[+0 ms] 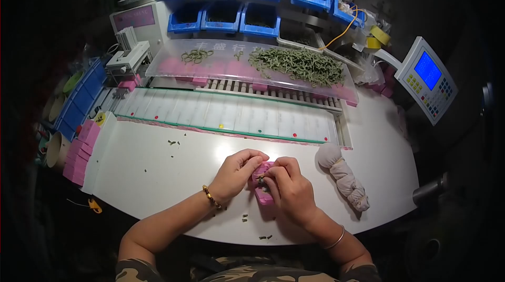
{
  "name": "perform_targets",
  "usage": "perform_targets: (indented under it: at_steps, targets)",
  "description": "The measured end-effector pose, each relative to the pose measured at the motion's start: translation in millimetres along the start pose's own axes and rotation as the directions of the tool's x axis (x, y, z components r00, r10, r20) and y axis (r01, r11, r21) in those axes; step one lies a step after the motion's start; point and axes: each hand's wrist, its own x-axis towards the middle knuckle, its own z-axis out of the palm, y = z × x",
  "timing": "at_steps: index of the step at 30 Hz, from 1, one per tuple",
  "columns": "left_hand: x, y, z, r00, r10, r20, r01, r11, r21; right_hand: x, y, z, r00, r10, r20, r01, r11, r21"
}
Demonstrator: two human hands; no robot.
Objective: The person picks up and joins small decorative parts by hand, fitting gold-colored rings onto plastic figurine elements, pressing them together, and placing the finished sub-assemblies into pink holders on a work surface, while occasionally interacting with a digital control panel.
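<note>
A small pink box [264,199], long and narrow, lies near the front middle of the white tabletop. Small dark greenish pieces [262,182] show inside it. My left hand [235,175] is closed at the box's far left edge, thumb and fingers together against it. Bent over the box's right side, my right hand [292,188] pinches at the contents with thumb and fingers. What sits between those fingertips is too small to make out. Some short green bits [245,218] lie on the table close to my wrists.
A twisted grey cloth bundle [343,177] lies to the right. Beyond the hands run a row of white plates [210,116] and a clear tray with a green heap [300,65]. Blue bins [260,18] stand behind, a keypad screen [428,74] right, pink boxes [79,158] stacked left.
</note>
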Motion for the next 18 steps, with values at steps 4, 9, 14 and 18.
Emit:
perform_targets:
  at_steps: [4,9,14,18]
  targets:
    - [-1.0,2.8,1.6,0.999,0.022,-0.027,-0.022,0.999,0.024,-0.1,-5.1,-0.3,0.999,0.051,-0.011,-0.051,0.997,0.059]
    - [-0.3,2.8,-1.0,1.0,-0.007,0.002,0.007,0.999,0.04,-6.9,-2.5,2.5,1.0,0.022,0.003,-0.022,0.997,0.078]
    - [4.5,3.9,1.2,0.99,-0.127,-0.061,0.121,0.988,-0.093,-7.5,-3.0,0.6,0.999,-0.04,-0.032,0.044,0.992,0.115]
    - [4.9,-0.6,0.6,0.994,-0.078,-0.078,0.07,0.993,-0.092,-5.5,-1.0,2.5,0.995,-0.074,-0.069,0.082,0.988,0.127]
